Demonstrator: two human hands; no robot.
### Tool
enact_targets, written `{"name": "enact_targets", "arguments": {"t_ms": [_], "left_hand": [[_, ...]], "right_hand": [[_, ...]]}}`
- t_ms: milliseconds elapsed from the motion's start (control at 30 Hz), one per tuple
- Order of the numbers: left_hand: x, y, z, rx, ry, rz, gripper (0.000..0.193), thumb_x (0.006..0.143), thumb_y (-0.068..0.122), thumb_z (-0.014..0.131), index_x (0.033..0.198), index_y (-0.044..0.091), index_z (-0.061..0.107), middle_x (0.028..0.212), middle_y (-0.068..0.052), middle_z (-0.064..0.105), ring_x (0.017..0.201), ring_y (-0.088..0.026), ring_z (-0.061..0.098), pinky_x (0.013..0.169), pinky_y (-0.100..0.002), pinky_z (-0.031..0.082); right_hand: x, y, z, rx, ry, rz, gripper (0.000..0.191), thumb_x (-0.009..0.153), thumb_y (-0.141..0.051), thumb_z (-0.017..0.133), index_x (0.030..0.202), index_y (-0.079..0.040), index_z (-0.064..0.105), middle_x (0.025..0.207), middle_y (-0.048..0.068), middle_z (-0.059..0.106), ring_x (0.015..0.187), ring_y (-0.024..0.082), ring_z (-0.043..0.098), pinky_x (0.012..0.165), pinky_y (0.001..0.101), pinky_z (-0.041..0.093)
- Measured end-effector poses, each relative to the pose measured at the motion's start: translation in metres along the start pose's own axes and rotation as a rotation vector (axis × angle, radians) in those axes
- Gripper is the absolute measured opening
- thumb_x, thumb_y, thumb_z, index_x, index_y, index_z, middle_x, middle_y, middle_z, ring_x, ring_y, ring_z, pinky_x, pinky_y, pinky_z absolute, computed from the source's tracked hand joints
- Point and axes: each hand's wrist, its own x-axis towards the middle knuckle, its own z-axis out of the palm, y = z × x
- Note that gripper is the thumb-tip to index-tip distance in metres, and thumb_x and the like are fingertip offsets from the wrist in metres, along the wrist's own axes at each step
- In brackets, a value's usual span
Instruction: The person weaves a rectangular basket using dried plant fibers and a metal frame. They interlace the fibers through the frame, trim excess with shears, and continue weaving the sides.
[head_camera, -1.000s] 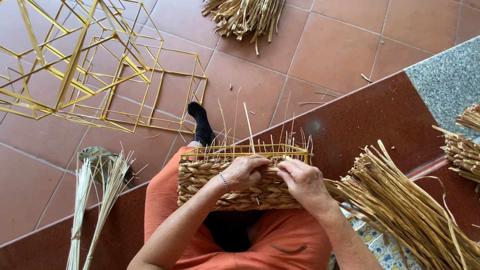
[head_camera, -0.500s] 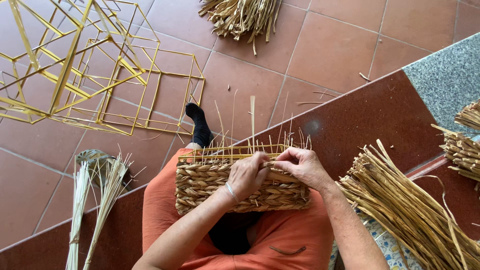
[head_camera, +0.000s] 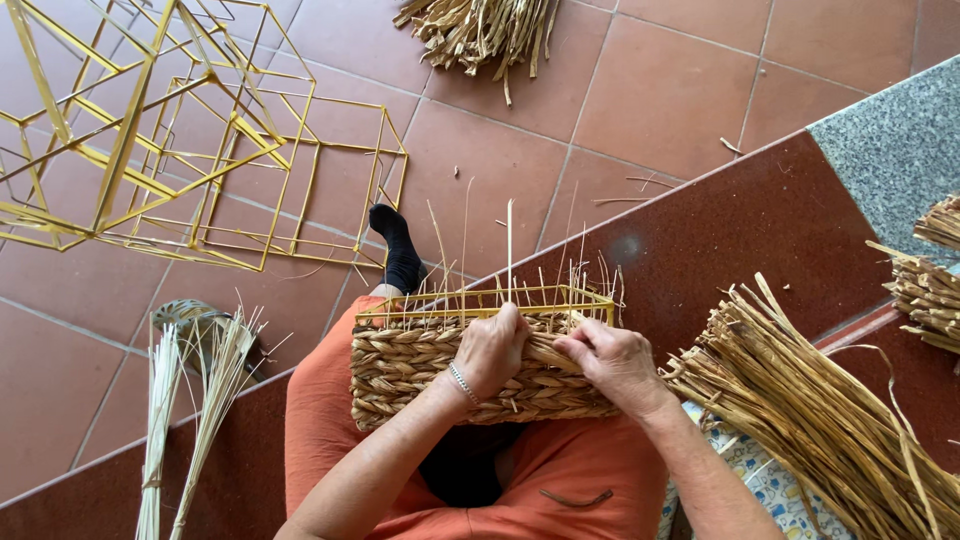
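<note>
The half-woven rectangular basket of tan braided straw on a yellow wire frame (head_camera: 480, 370) sits across my lap, on my orange trousers (head_camera: 560, 480), and here is the worry: the thin upright stakes (head_camera: 509, 250) above its rim look brittle, so a hard pull on the strand could, I judge, snap one or bend it out of line. The other risk is the basket itself. It rests only on my thighs, so a sideways tug could tip it forward towards the terracotta tile floor (head_camera: 640, 90) beyond its far rim. A slack strand would leave a gap in the row just under the rim.

My left hand (head_camera: 492, 350) is curled closed over the top edge of the basket near its middle, fingers folded onto the weave, thumb hidden; I cannot tell whether a strand is pinched inside. A silver bracelet (head_camera: 462, 382) sits at that wrist, against the basket's near wall.

My right hand (head_camera: 615, 362) is just right of it, fingers drawn together and pressed on the flat straw strand (head_camera: 548, 345) lying along the top row, the two hands almost touching.

Right of the basket lies a big bundle of loose golden straw (head_camera: 810, 410). Left of it stands a sheaf of pale green-white reeds (head_camera: 190, 400). Beyond the basket's left end, empty yellow wire frames (head_camera: 180, 130) rest on the floor.
</note>
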Motion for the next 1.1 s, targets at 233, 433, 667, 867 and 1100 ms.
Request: {"name": "enact_targets", "arguments": {"t_ms": [233,433,667,867,1100], "left_hand": [[0.017,-0.003,0.007,0.047,0.043,-0.044,0.018,0.09,0.011,0.07,0.101,0.008,0.056,0.068,-0.014,0.068,0.064,-0.031,0.07,0.059,-0.044,0.054],[0.012,-0.005,0.022,0.329,0.057,0.037,0.026,0.094,0.003,0.065,0.117,0.005,0.054,0.074,-0.01,0.061,0.055,-0.02,0.06,0.045,-0.035,0.052],[0.032,0.005,0.022,0.503,-0.373,-0.056,0.017,0.088,0.018,0.075,0.098,0.006,0.069,0.071,-0.01,0.07,0.066,-0.025,0.067,0.062,-0.042,0.056],[0.029,0.008,0.006,-0.01,-0.028,0.127,0.014,0.091,0.013,0.068,0.101,0.011,0.077,0.082,-0.01,0.074,0.077,-0.031,0.075,0.075,-0.042,0.06],[0.018,0.016,-0.015,-0.084,-0.195,0.134,0.03,0.078,0.011,0.068,0.106,0.001,0.07,0.099,-0.015,0.068,0.09,-0.032,0.068,0.082,-0.043,0.055]], "right_hand": [[-0.004,0.035,-0.06,-0.043,-0.243,0.552,0.026,0.085,-0.047,0.077,0.086,-0.022,0.075,0.071,-0.002,0.075,0.062,0.009,0.07,0.058,0.0307,0.058],[-0.022,0.024,-0.047,-0.504,0.406,-0.14,0.026,0.088,-0.031,0.086,0.079,-0.015,0.068,0.088,0.003,0.066,0.092,0.022,0.057,0.086,0.043,0.045],[-0.023,0.006,-0.001,-0.263,0.121,-0.341,0.022,0.077,-0.014,0.079,0.094,-0.007,0.067,0.091,0.01,0.068,0.09,0.024,0.064,0.08,0.0372,0.056],[-0.017,-0.002,-0.05,0.172,-0.219,0.138,0.02,0.081,-0.014,0.08,0.098,-0.007,0.072,0.086,0.005,0.074,0.077,0.019,0.073,0.073,0.0366,0.06],[0.014,-0.034,-0.061,-0.238,0.217,-0.371,0.022,0.083,0.003,0.069,0.104,-0.002,0.07,0.087,0.013,0.069,0.085,0.025,0.069,0.076,0.036,0.059]]}}
